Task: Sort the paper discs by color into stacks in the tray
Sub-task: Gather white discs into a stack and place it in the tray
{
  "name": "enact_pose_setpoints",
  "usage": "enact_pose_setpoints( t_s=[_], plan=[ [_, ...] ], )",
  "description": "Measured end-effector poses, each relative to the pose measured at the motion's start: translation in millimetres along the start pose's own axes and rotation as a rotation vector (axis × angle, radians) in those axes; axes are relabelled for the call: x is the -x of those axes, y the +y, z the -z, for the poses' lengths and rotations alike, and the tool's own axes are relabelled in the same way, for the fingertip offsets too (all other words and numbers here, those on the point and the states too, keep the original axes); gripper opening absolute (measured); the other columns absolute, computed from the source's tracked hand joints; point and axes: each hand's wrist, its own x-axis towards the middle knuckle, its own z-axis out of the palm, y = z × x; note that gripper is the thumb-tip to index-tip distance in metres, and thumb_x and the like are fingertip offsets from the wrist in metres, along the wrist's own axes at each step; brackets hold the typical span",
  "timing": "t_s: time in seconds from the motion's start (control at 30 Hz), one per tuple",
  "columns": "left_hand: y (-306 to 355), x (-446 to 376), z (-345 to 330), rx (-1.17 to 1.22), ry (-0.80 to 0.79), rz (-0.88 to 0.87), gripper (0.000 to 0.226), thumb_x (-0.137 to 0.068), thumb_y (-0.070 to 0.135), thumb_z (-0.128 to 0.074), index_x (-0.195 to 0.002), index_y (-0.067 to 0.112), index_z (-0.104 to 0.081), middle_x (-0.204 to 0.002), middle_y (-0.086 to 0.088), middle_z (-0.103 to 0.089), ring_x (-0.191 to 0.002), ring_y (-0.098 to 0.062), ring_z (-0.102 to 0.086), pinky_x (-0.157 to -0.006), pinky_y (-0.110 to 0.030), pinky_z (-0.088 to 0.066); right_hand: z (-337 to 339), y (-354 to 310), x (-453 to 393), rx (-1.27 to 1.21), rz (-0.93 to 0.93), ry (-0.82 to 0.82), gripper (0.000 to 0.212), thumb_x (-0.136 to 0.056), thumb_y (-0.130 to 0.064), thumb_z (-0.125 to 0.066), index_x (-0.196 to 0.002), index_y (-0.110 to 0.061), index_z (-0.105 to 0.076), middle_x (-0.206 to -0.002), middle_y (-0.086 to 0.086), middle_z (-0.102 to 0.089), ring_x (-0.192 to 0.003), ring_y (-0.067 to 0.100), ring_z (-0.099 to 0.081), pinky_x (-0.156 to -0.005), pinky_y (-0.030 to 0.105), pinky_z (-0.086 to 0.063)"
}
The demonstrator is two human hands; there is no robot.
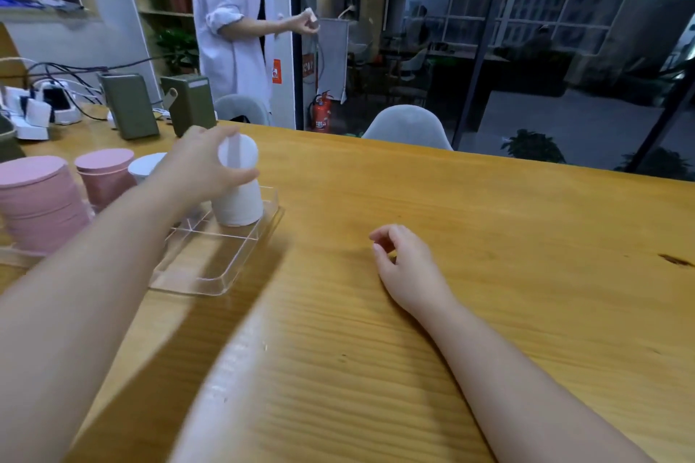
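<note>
Stacking white discs in the clear tray

Gripping the top of the tall white disc stack [237, 199], your left hand [205, 165] curls thumb and fingers round it; the stack stands in the tray's [225, 280] far right compartment. Another white stack [144, 165] and two pink stacks [37, 199] [103, 173] stand in it further left. Your right hand [404, 259] rests on the tabletop [489, 274], loosely curled, holding nothing.

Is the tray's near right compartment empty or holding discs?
Empty: the wood table shows through the clear tray there; the white stack stands behind it.
</note>
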Motion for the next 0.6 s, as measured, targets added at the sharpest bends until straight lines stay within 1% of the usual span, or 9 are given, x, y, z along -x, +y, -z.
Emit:
enact_pose_setpoints(
  t_s=[0.07,0.13,0.17,0.23,0.33,0.43,0.6],
  plan=[
    [-10,-3,3,-0.027,-0.023,0.018,0.073,-0.078,0.045,-0.071,-0.141,0.029,-0.037,-0.14,-0.012,-0.043,-0.125,-0.033,-0.043,-0.092,-0.043,-0.04,-4,-3,1,0.036,0.043,-0.03,0.02,-0.094,-0.017,-0.048,-0.112,-0.014,-0.058,-0.11,0.0,-0.058,-0.105,0.014,-0.05,-0.092,0.025,-0.04],
    [-14,-4,4,-0.034,-0.044,0.031,0.066,-0.079,0.041,-0.07,-0.138,0.029,-0.042,-0.138,-0.01,-0.047,-0.122,-0.032,-0.045,-0.087,-0.039,-0.039,-6,-4,1,0.074,0.069,-0.06,0.021,-0.094,-0.018,-0.048,-0.113,-0.015,-0.057,-0.11,-0.002,-0.057,-0.106,0.012,-0.048,-0.089,0.018,-0.035],
    [-15,-4,4,-0.034,-0.054,0.036,0.063,-0.08,0.039,-0.07,-0.136,0.028,-0.044,-0.138,-0.009,-0.048,-0.122,-0.031,-0.045,-0.084,-0.037,-0.038,-6,-4,1,0.078,0.067,-0.068,0.021,-0.094,-0.018,-0.048,-0.113,-0.016,-0.057,-0.109,-0.002,-0.057,-0.105,0.012,-0.048,-0.088,0.017,-0.034],
    [-17,-3,3,-0.029,-0.078,0.048,0.059,-0.082,0.036,-0.069,-0.135,0.027,-0.046,-0.139,-0.006,-0.048,-0.122,-0.029,-0.045,-0.083,-0.035,-0.036,-5,-3,0,0.065,0.053,-0.066,0.021,-0.094,-0.017,-0.048,-0.113,-0.016,-0.057,-0.108,-0.002,-0.057,-0.105,0.013,-0.049,-0.09,0.02,-0.037],
    [-18,-5,2,-0.031,-0.116,0.058,0.057,-0.083,0.037,-0.068,-0.135,0.025,-0.047,-0.141,-0.006,-0.046,-0.124,-0.028,-0.044,-0.088,-0.038,-0.039,-4,-4,0,0.055,0.046,-0.081,0.021,-0.094,-0.017,-0.049,-0.114,-0.015,-0.057,-0.106,-0.001,-0.058,-0.104,0.015,-0.05,-0.093,0.025,-0.039],
    [-18,-10,5,-0.022,-0.142,0.05,0.058,-0.083,0.04,-0.068,-0.135,0.023,-0.048,-0.142,-0.007,-0.045,-0.127,-0.027,-0.042,-0.095,-0.04,-0.039,-4,-5,0,0.053,0.048,-0.094,0.022,-0.094,-0.018,-0.049,-0.115,-0.016,-0.057,-0.105,-0.003,-0.057,-0.104,0.013,-0.049,-0.092,0.023,-0.037],
    [-19,-18,5,-0.003,-0.179,0.037,0.062,-0.079,0.046,-0.069,-0.134,0.024,-0.05,-0.141,-0.004,-0.047,-0.125,-0.025,-0.045,-0.097,-0.039,-0.039,-3,-5,-1,0.055,0.041,-0.107,0.023,-0.095,-0.018,-0.048,-0.116,-0.017,-0.056,-0.106,-0.003,-0.057,-0.103,0.012,-0.049,-0.09,0.021,-0.037]
  ],
)
